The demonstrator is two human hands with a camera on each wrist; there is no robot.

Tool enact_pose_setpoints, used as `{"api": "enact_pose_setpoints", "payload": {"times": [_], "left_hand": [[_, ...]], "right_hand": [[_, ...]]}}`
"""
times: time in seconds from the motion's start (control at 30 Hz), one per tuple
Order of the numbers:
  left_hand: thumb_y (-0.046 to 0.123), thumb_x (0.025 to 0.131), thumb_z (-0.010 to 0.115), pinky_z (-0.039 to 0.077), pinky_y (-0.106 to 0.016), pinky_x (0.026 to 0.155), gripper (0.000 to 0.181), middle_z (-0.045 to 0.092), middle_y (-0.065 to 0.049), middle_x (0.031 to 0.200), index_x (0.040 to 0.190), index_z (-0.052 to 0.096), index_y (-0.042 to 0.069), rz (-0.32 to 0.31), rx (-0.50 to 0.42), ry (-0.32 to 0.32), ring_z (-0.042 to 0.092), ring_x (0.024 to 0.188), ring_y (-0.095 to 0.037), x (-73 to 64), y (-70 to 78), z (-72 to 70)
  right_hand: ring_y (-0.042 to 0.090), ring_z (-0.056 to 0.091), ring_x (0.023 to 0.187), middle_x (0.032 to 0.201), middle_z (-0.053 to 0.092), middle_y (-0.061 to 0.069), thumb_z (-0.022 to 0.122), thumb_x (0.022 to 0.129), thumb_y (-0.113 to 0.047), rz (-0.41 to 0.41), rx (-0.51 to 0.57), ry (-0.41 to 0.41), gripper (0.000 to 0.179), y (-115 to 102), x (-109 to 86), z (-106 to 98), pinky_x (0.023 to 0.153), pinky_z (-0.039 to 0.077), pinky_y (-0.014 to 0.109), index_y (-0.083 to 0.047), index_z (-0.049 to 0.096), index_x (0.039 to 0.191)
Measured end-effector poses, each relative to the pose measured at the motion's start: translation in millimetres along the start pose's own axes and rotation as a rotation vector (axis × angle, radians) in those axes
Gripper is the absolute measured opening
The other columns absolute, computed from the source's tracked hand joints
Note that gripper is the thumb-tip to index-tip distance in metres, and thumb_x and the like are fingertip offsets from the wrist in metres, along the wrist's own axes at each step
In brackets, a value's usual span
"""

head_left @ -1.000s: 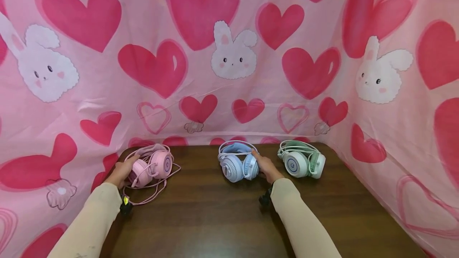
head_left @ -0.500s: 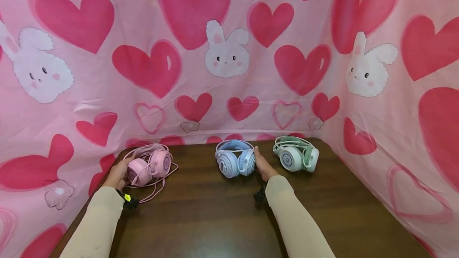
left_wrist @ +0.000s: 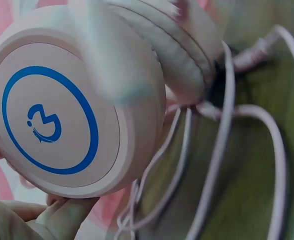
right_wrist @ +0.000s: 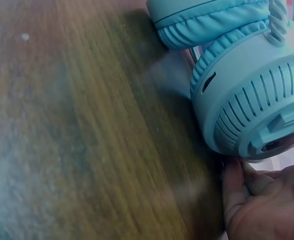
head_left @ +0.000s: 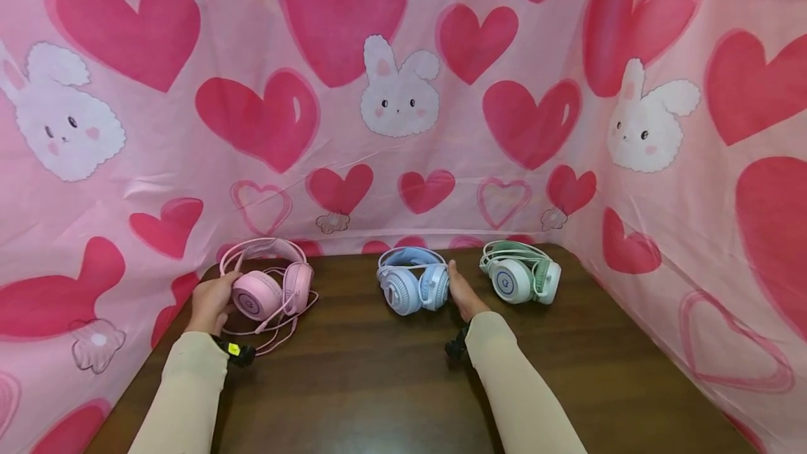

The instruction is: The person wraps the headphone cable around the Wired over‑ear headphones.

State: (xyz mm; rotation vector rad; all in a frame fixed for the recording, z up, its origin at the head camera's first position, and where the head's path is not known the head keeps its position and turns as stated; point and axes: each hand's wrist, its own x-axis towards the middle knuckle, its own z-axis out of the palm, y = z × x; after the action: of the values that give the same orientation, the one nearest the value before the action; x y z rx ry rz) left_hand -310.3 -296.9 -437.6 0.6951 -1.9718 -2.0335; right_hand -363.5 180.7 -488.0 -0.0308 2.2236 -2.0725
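Note:
Pink headphones (head_left: 257, 294) are at the left of the table, upright with the headband at the back. My left hand (head_left: 210, 302) grips them at the left ear cup; in the left wrist view, fingers (left_wrist: 62, 217) reach under and behind the cup (left_wrist: 49, 120), which has a blue ring and logo. Pale blue headphones (head_left: 401, 291) rest near the back middle. Beside their right ear cup is my right hand (head_left: 464, 291), fingers straight along its outer side. In the right wrist view, the fingertips meet the lower edge of the ridged cup (right_wrist: 257, 100).
Pale green headphones (head_left: 512, 281) rest at the back right of the brown wooden table (head_left: 366, 384). A pink cable (head_left: 280, 342) lies in loops beside the pink headphones. A pink cloth (head_left: 343, 125) with hearts and rabbits encloses the back and sides.
The left hand has turned the pink headphones, so the left cup's logo faces forward and the headband stands higher. The right hand's fingers have straightened against the blue headphones' cup.

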Motion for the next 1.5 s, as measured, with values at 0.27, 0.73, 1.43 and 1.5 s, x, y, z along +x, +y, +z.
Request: {"api": "enact_pose_setpoints", "payload": {"times": [0.27,0.73,1.43,1.5], "left_hand": [[0.022,0.087,0.068,0.053,-0.025,0.058,0.016,0.057,0.004,0.068,0.081,0.064,0.007,0.063,-0.101,0.025,0.057,0.06,-0.009,-2.9,9.0,21.8],[0.011,0.09,0.068,0.052,-0.023,0.052,0.011,0.064,0.002,0.065,0.08,0.069,0.011,0.11,-0.446,-0.158,0.061,0.055,-0.008,-38.5,46.1,57.3],[0.013,0.092,0.066,0.052,-0.021,0.054,0.053,0.064,0.005,0.074,0.135,0.044,-0.008,0.228,-0.38,-0.219,0.063,0.061,-0.005,-77.3,70.7,88.0],[0.012,0.092,0.066,0.053,-0.02,0.055,0.057,0.063,0.006,0.076,0.139,0.041,-0.008,0.243,-0.35,-0.219,0.063,0.061,-0.005,-82.4,75.5,88.2]], "right_hand": [[0.039,0.02,0.141,0.153,0.024,0.025,0.015,0.102,-0.057,-0.009,-0.021,0.03,0.08,7,1.5,-4,0.114,0.017,0.051,0.006,0.021,0.15],[0.039,0.035,0.123,0.137,0.031,0.035,0.019,0.103,-0.053,0.063,0.188,-0.006,0.081,11,4.2,-7,0.112,0.023,0.051,0.014,0.013,0.147],[0.015,0.042,0.071,0.085,0.041,0.003,0.047,0.1,-0.047,-0.145,0.196,0.394,0.051,-33,-4.6,-24,0.068,0.044,0.028,0.001,0.054,0.118],[0.014,0.046,0.07,0.081,0.044,0.002,0.051,0.1,-0.039,-0.218,0.269,0.372,0.038,-47,-8.5,-12,0.067,0.046,0.027,-0.003,0.057,0.108]]}}
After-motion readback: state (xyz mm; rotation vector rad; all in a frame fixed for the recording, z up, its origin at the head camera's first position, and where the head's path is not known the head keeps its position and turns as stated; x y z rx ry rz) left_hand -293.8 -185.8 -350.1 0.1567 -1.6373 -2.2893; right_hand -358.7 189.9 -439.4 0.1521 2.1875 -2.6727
